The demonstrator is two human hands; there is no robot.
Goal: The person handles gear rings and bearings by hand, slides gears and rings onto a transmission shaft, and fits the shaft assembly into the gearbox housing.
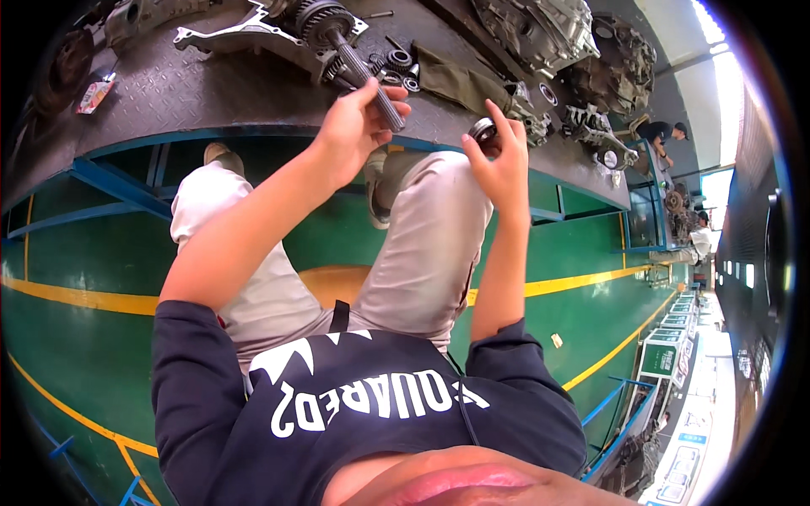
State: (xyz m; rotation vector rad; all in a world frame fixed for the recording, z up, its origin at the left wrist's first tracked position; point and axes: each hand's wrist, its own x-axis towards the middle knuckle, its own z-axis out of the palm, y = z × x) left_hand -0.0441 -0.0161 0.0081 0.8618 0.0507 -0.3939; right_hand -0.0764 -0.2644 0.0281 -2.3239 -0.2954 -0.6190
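Note:
My left hand (359,125) is closed around the lower part of a splined gear shaft (359,66), whose free end points toward me. Its far end carries a large toothed gear (325,21) beside a pale metal housing (245,35) on the bench. Between the thumb and fingers of my right hand (504,160) is a small dark ring-shaped bearing (483,129), held over the bench's front edge, apart from the shaft. Several small gears and rings (399,61) lie just beyond my left hand.
The metal workbench (202,93) has a blue frame. On it are an olive cloth (456,78), a large gearbox casing (540,34), more metal parts (595,126) at right and a red-and-white packet (95,94) at left. Another person (662,135) stands at the far right.

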